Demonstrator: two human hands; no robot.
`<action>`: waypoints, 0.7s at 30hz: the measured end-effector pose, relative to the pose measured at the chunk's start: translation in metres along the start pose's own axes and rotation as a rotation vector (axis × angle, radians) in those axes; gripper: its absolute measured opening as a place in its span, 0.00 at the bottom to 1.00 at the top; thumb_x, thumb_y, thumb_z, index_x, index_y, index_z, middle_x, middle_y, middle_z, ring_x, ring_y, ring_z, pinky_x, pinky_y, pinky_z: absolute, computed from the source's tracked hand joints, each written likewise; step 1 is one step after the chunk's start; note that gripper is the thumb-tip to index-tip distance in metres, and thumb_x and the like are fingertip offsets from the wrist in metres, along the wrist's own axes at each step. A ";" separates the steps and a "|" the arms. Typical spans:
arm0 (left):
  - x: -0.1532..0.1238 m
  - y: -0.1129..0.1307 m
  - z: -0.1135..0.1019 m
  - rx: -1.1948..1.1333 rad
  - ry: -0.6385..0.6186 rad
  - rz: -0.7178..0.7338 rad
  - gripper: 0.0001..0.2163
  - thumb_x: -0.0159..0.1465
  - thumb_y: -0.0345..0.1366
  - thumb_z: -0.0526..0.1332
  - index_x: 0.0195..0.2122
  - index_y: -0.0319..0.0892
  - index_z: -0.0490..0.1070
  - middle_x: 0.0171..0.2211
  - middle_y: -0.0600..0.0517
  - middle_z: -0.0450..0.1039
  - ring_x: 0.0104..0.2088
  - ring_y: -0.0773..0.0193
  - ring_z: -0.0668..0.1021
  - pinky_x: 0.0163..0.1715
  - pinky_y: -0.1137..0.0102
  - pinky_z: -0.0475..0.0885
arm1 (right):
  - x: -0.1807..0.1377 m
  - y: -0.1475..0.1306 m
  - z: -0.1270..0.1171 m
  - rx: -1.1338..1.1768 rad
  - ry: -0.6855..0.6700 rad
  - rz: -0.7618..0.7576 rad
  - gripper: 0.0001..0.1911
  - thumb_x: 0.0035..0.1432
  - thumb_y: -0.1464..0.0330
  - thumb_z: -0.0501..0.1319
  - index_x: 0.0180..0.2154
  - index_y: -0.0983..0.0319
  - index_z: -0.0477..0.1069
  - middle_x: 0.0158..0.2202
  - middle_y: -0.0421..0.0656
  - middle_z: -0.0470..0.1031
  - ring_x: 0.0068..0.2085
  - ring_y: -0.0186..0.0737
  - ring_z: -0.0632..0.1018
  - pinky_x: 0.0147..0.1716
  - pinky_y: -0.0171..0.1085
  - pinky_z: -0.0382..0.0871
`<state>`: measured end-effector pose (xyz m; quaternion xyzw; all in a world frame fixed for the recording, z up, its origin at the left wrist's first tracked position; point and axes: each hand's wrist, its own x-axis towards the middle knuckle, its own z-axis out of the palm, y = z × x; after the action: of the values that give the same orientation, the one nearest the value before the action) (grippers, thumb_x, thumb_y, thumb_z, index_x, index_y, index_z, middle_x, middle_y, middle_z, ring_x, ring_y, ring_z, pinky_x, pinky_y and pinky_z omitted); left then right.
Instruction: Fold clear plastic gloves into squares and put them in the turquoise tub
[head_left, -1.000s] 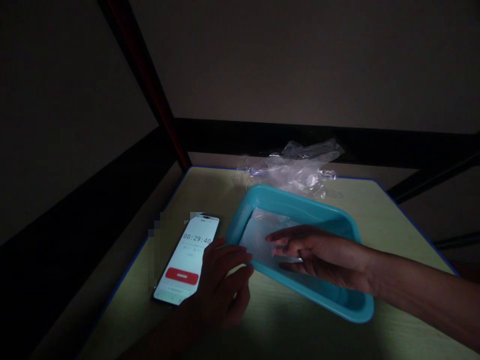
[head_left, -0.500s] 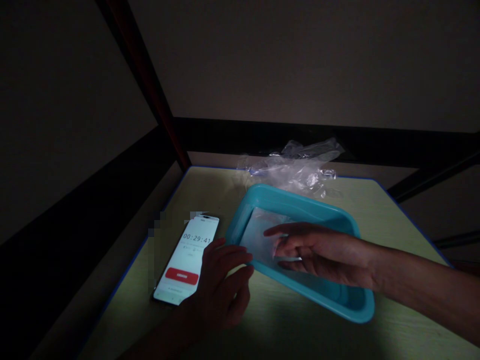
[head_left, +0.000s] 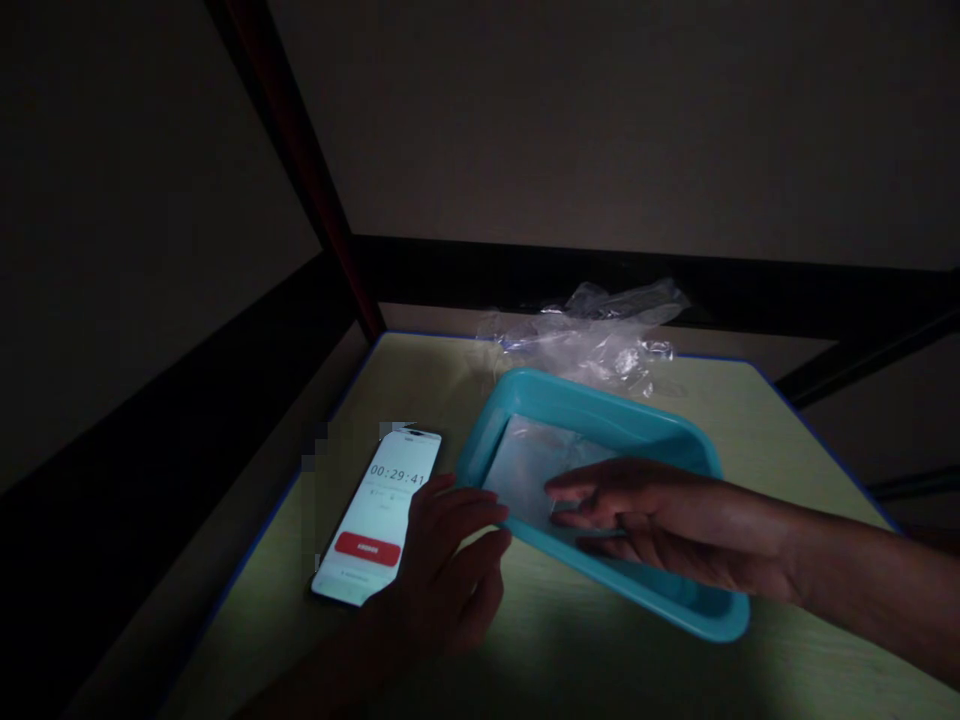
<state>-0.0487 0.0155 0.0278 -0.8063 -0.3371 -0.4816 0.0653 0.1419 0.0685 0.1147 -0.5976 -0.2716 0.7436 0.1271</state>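
A teal plastic tray (head_left: 585,405) lies on a pale green table, with a clear plastic sheet or bag (head_left: 529,460) inside it. My right hand (head_left: 660,520) reaches over the tray from the right, its fingers held loosely apart above the clear plastic; whether they pinch it I cannot make out. My left hand (head_left: 446,560) rests flat on the table, fingers stretched toward the tray's near left corner and touching its rim. It lies beside a lit phone (head_left: 382,525) showing a timer and a red button.
Crumpled clear plastic bags (head_left: 592,335) lie at the table's far edge behind the tray. The table (head_left: 780,430) has a blue border. Dark bed-frame bars (head_left: 315,190) rise at the back left and run along the rear. The room is dim.
My right hand has drawn slightly to the right and lowered over the tray. The phone's timer reads one second more. My left hand has stayed in place.
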 end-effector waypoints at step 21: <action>0.004 0.001 -0.003 0.034 0.012 0.010 0.09 0.55 0.20 0.54 0.35 0.38 0.66 0.33 0.49 0.73 0.38 0.63 0.75 0.46 0.60 0.68 | -0.002 -0.014 -0.032 -0.509 -0.142 -0.311 0.10 0.48 0.73 0.61 0.36 0.62 0.71 0.41 0.45 0.75 0.44 0.41 0.76 0.43 0.37 0.70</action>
<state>-0.0496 0.0153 0.0326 -0.8038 -0.3410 -0.4802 0.0835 0.1708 0.0872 0.1197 -0.5079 -0.5455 0.6634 0.0665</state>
